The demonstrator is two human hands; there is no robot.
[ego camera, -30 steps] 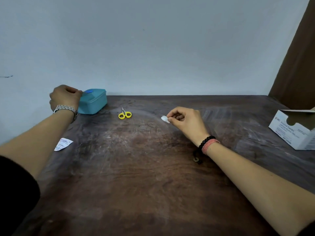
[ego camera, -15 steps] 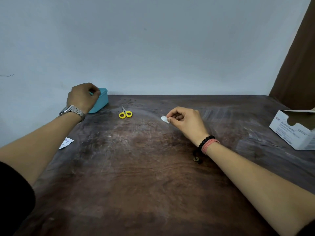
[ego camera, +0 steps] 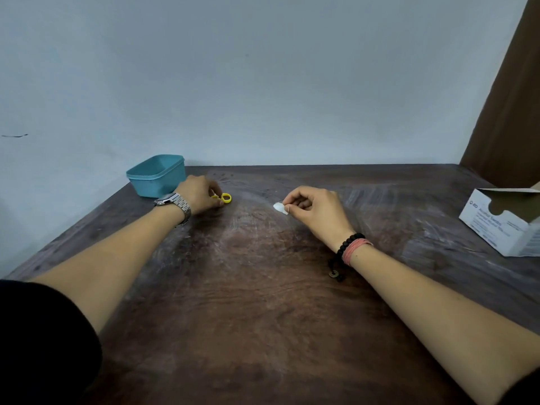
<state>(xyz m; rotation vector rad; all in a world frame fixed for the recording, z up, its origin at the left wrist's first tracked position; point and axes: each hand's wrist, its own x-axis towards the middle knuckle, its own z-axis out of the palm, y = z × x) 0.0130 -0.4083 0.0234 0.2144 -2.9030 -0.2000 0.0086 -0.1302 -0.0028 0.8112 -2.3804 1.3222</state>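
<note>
The yellow scissors [ego camera: 226, 198] lie on the bench [ego camera: 263, 317] toward its far left, just in front of an open teal tub [ego camera: 157, 178]. The left hand [ego camera: 201, 194] is already upon them, its fingers curled round the handle, so that only one yellow loop and a sliver of the other show past the knuckles. The blades are hidden beneath the hand, so which way the long axis runs cannot be told. The right hand [ego camera: 315, 209] rests near the middle of the bench and pinches a small white piece [ego camera: 280, 207] between thumb and forefinger, the free end of the piece pointing left, toward the scissors. What the next move likely turns on is the bare stretch of bench between the two hands. The scissors sit to the left of the white piece and at about the same depth, so the tool would need to travel rightward, or the piece leftward, to meet. The left hand alone is at the scissors, the right being well apart from them. A white carton [ego camera: 502, 226] stands at the far right edge, out of the way
</note>
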